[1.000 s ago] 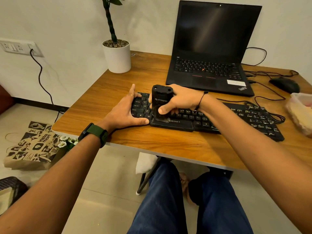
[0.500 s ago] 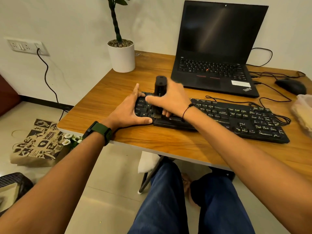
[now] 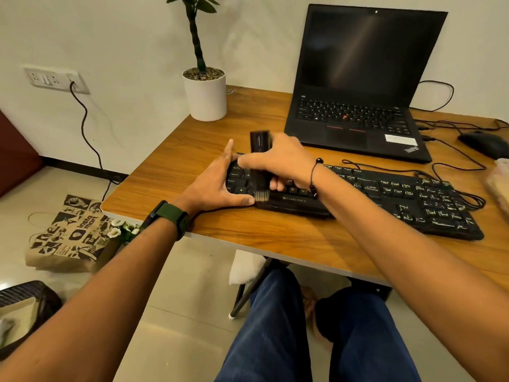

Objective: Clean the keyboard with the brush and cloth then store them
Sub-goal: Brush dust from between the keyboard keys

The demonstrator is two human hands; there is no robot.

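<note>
A black corded keyboard (image 3: 399, 199) lies across the wooden desk (image 3: 192, 150) in front of me. My right hand (image 3: 278, 164) grips a black brush (image 3: 259, 150) held upright, its pale bristles touching the keys at the keyboard's near left corner. My left hand (image 3: 217, 183) holds the keyboard's left end, thumb along the front edge and fingers over the far edge. No cloth is in view.
An open black laptop (image 3: 358, 86) stands behind the keyboard. A white potted plant (image 3: 205, 92) is at the back left, a black mouse (image 3: 487, 143) at the far right. A clear container (image 3: 500, 183) shows at the right edge. A paper bag (image 3: 68, 232) sits on the floor.
The brush has turned from broad-side to edge-on in my right hand and swept toward the keyboard's front left corner. My left hand kept its hold on the left end.
</note>
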